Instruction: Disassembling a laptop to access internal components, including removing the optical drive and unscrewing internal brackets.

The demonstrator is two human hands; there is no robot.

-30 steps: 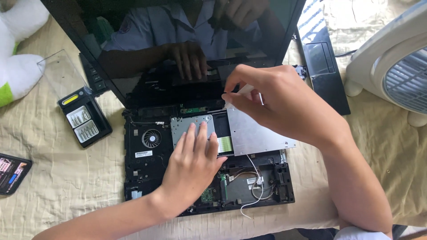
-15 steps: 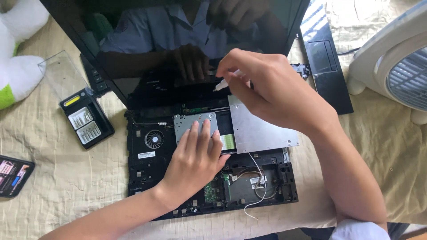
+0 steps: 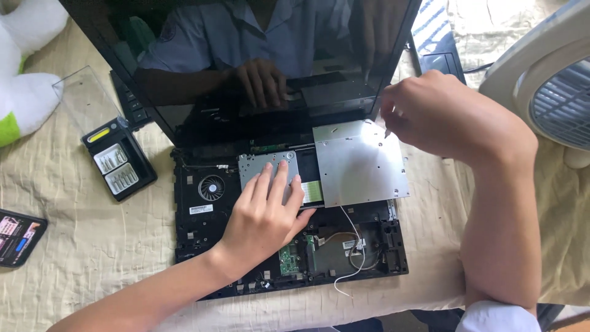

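Note:
An opened black laptop base [image 3: 196,227] lies on a beige cloth, with its dark screen [image 3: 246,61] standing behind it. My left hand [image 3: 264,215] rests flat, fingers spread, on a silver drive bracket [image 3: 255,165] in the base. A flat silver optical drive [image 3: 359,163] lies askew over the base's right half. My right hand [image 3: 448,117] hovers at that drive's far right corner with fingers pinched on a small thin object whose tip just shows; I cannot tell what it is. A round cooling fan [image 3: 211,187] and a loose white wire [image 3: 350,246] are exposed.
A black bit case [image 3: 117,163] with a clear lid [image 3: 83,98] lies left of the laptop. A phone [image 3: 18,237] sits at the left edge, a white plush toy [image 3: 24,92] at the far left. A white desk fan [image 3: 547,80] stands right; a black panel [image 3: 439,55] lies behind.
My right hand has lifted off the optical drive's far left corner and moved right to its far right corner. My left hand has stayed on the bracket.

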